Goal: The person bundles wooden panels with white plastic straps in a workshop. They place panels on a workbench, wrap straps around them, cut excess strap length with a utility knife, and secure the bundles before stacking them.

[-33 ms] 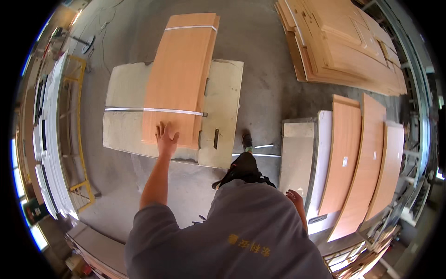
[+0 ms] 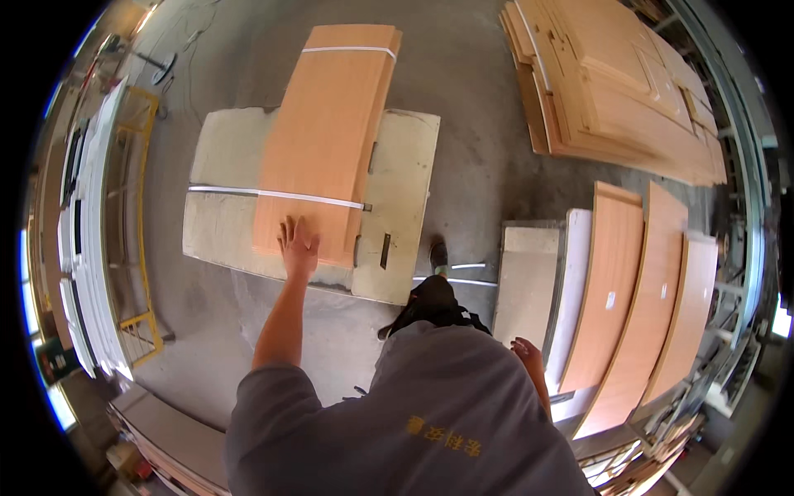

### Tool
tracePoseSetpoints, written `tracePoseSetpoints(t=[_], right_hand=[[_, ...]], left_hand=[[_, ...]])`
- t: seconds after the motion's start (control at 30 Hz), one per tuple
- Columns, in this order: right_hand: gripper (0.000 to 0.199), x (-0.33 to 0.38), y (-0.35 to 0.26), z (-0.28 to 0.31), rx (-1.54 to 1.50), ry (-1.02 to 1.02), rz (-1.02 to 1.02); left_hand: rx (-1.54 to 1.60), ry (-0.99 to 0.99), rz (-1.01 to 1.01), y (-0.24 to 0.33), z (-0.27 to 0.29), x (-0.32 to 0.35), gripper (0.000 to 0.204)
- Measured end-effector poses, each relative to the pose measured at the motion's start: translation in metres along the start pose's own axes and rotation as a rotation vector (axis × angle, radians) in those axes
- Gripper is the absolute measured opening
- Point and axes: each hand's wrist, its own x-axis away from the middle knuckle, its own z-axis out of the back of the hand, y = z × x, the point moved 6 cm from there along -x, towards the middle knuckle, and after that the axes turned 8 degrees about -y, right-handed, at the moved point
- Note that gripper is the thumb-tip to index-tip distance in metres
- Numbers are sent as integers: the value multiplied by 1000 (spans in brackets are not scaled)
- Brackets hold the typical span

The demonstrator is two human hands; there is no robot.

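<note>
My left hand (image 2: 298, 248) lies with spread fingers on the near end of a stack of long orange-brown wood-grain panels (image 2: 318, 140). A white strap (image 2: 310, 197) crosses the stack just beyond my fingertips, and another white band (image 2: 347, 49) runs round its far end. The stack rests at a slant on a wide pale board (image 2: 405, 174) with worn edges. At my right side hangs my right hand (image 2: 527, 354), half hidden by my body, its fingers seeming bent. It is nearest to a grey-beige panel and a white-edged panel, apparently touching neither.
Wood-grain panels (image 2: 612, 281) lean in a row at right beside the grey-beige panel (image 2: 527, 281). A large pile of brown door panels (image 2: 612, 91) fills the far right. White strap pieces (image 2: 463, 281) lie near my foot. A yellow frame (image 2: 145, 248) with white panels stands left.
The view has shifted slightly, so the stack and boards sit a little differently in the picture. My left hand stays on the panels; my right hand still hangs at my side.
</note>
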Motion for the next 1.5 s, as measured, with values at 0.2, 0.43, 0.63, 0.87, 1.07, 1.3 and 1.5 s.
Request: tracePoseSetpoints(t=[0.2,0.43,0.63,0.87,1.07,1.3,1.5], right_hand=[[37,-133,-164,102,228,-109,188],[33,-297,-343,106,593,-268,466],[47,-408,-507,65,771,-439,534],[61,-534,-697,-46,764,-362,672],[64,-583,-827,-215,1092,-268,1129],[84,-655,-834,-326,956,-595,627],[79,-641,-829,-338,1079,-440,605]], left_hand=[[26,223,325,21,-28,8,75],[425,367,1071,61,-31,24,102],[471,556,1407,49,-41,27,83],[423,430,1572,58,-16,15,73],[413,494,1534,52,-22,12,69],[506,547,1506,47,-24,6,71],[896,604,1397,11,-32,35,79]])
